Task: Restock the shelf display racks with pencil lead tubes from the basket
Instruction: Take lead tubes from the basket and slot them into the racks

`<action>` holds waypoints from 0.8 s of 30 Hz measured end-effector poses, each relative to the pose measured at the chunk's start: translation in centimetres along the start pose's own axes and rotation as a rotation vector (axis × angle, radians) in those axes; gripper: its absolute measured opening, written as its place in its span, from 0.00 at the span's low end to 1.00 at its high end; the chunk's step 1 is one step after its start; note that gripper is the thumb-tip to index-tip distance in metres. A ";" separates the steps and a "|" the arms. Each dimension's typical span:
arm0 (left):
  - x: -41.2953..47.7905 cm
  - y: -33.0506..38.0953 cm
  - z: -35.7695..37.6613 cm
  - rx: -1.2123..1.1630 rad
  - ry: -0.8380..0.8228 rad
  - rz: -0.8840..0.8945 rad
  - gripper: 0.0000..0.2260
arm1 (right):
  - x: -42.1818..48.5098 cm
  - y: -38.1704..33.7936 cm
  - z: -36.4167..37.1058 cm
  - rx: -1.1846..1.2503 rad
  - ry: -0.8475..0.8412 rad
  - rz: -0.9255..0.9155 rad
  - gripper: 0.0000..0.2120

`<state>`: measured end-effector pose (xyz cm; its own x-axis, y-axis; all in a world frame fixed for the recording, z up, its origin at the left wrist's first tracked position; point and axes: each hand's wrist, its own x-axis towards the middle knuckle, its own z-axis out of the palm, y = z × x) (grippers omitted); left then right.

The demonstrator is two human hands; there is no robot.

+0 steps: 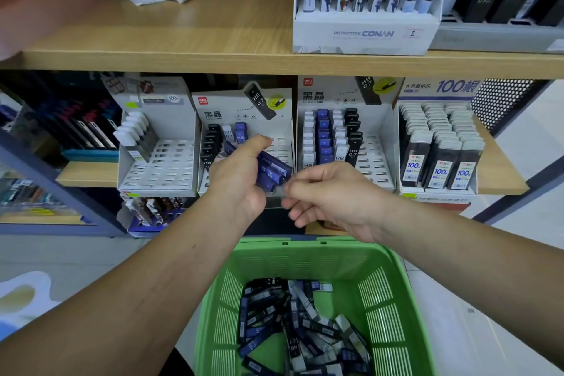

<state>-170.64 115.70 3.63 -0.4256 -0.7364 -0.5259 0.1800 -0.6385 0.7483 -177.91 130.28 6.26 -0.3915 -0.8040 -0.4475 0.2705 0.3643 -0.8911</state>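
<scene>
left hand (241, 180) grasps a bundle of blue lead tubes (273, 169), held in front of the middle rack (282, 122). right hand (332, 195): fingers curled, tips at the bundle's lower end; whether it grasps a tube cannot be determined. green basket (305, 258) sits below both hands, containing loose tubes (299, 323). rack stands on wooden shelf (500, 174).

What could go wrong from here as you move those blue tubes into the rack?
The left hand grips several blue tubes in a loose fan; as the right hand pinches one out, others might slip and miss the green basket below. The middle rack keeps colours in separate columns, so a blue tube could end up in the wrong one.
</scene>
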 end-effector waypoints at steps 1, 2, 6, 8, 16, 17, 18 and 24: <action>0.0 0.0 0.0 -0.006 0.016 0.009 0.20 | 0.1 0.2 0.2 0.012 0.022 -0.008 0.07; 0.1 -0.1 0.0 -0.004 0.033 0.016 0.19 | 0.1 0.4 0.4 0.024 0.033 -0.014 0.08; 0.0 -0.3 -0.1 0.014 0.049 0.001 0.19 | 0.2 0.9 0.3 0.001 0.029 -0.026 0.11; 0.5 0.3 -0.4 -0.024 0.044 -0.001 0.19 | 0.2 0.9 -0.2 -0.002 0.024 -0.013 0.12; 1.4 2.2 -2.2 0.028 0.142 0.016 0.15 | -0.2 0.7 -3.4 0.116 0.002 0.016 0.15; 1.2 2.0 -2.1 0.058 0.137 0.017 0.15 | -0.1 0.7 -3.5 0.129 0.018 -0.003 0.15; 0.9 1.9 -2.0 0.093 0.118 0.011 0.13 | -0.1 0.7 -3.5 0.141 0.047 -0.027 0.16; -1.9 1.0 -1.1 0.251 -0.285 -0.125 0.12 | 0.5 0.8 -2.9 0.026 0.210 -0.217 0.13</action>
<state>-168.71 116.26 4.95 -0.6660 -0.5425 -0.5119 -0.0958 -0.6184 0.7800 -180.38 131.57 5.09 -0.6156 -0.7458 -0.2545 0.1816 0.1800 -0.9668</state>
